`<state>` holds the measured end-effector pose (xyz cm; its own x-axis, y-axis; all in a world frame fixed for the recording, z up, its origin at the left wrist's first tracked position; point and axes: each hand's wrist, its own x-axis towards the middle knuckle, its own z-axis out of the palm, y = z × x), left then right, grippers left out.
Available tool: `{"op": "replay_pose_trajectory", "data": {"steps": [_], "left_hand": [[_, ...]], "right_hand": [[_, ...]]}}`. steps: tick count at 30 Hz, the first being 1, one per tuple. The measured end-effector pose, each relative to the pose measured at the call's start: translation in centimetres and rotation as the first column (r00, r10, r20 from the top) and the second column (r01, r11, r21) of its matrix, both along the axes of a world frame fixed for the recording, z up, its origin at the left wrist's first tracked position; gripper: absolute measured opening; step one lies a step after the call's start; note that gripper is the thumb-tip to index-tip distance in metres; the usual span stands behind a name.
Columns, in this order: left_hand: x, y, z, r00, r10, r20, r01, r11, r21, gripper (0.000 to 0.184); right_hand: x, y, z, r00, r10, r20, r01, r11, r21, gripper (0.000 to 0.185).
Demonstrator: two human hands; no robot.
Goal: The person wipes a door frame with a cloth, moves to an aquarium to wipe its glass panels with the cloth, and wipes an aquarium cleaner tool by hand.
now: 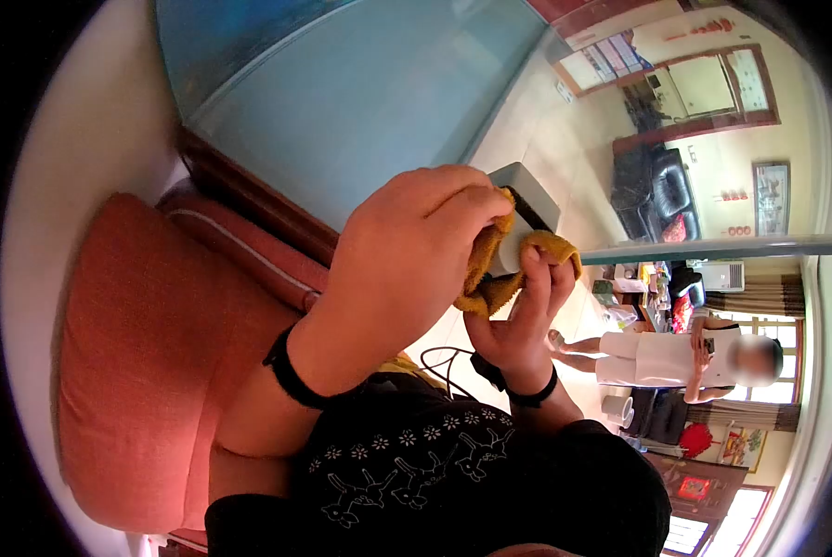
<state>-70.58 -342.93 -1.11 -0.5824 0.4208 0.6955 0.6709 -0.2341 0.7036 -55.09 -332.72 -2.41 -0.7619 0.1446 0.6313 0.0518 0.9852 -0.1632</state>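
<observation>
A mustard-brown cloth [496, 291] is bunched between my two hands, against a small grey box-shaped object [536, 192] with a dark strip along one side. My left hand [402, 246] has its fingers closed on the cloth's upper left part, its back towards me. On the other side, my right hand [525, 320] pinches the cloth with bent fingers, its thumb low on the left. Cloth and fingers cover much of the grey object, and its exact kind is unclear. Each wrist wears a black band.
The room appears turned sideways. A red cushion [147, 371] lies by my left arm. Beyond my hands is a bluish glassy panel [370, 102]. A pale glass edge [713, 249] crosses the right side. A person in light clothes [662, 359] stands farther off, near a black sofa [671, 190].
</observation>
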Motion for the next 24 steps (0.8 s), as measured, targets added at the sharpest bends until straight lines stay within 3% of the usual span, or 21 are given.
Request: {"op": "replay_pose_trajectory", "data": {"steps": [7, 9, 10, 12, 13, 15, 19, 24], "left_hand": [[-0.4, -0.4, -1.8, 0.994, 0.085, -0.074, -0.095, 0.985, -0.141, 0.019], [-0.2, -0.6, -2.2, 0.992, 0.049, 0.12, -0.031, 0.988, -0.152, 0.018], [-0.4, -0.4, -1.8, 0.991, 0.058, 0.121, -0.037, 0.986, -0.163, 0.018], [-0.5, 0.3, -0.6, 0.998, 0.027, -0.064, -0.026, 1.0, 0.015, 0.016], [-0.3, 0.3, -0.4, 0.998, 0.036, -0.056, -0.036, 0.999, 0.008, 0.016], [-0.3, 0.2, -0.1, 0.999, -0.039, -0.03, 0.038, 0.999, -0.017, 0.016], [-0.2, 0.3, -1.6, 0.996, -0.005, 0.084, 0.001, 0.999, 0.047, 0.015], [0.7, -0.2, -6.4, 0.975, -0.016, 0.221, 0.026, 0.999, -0.044, 0.015]], "right_hand": [[0.2, 0.2, -0.2, 0.999, 0.01, 0.038, -0.009, 0.999, -0.046, 0.078], [0.2, 0.5, -0.8, 1.0, 0.004, 0.005, -0.004, 1.0, 0.002, 0.076], [0.1, 0.4, -0.7, 1.0, 0.008, -0.012, -0.009, 1.0, -0.022, 0.077], [0.3, 0.3, -0.3, 0.999, 0.007, 0.031, -0.007, 1.0, -0.004, 0.079], [0.5, 0.3, -0.1, 0.998, -0.003, 0.069, 0.001, 1.0, 0.027, 0.082], [0.3, 0.2, -0.2, 0.996, 0.005, 0.088, -0.004, 1.0, -0.007, 0.083], [0.3, -0.1, -0.3, 0.999, 0.022, 0.04, -0.02, 0.998, -0.054, 0.081], [1.0, -0.4, -0.6, 0.996, -0.057, 0.076, 0.054, 0.998, 0.031, 0.086]]}}
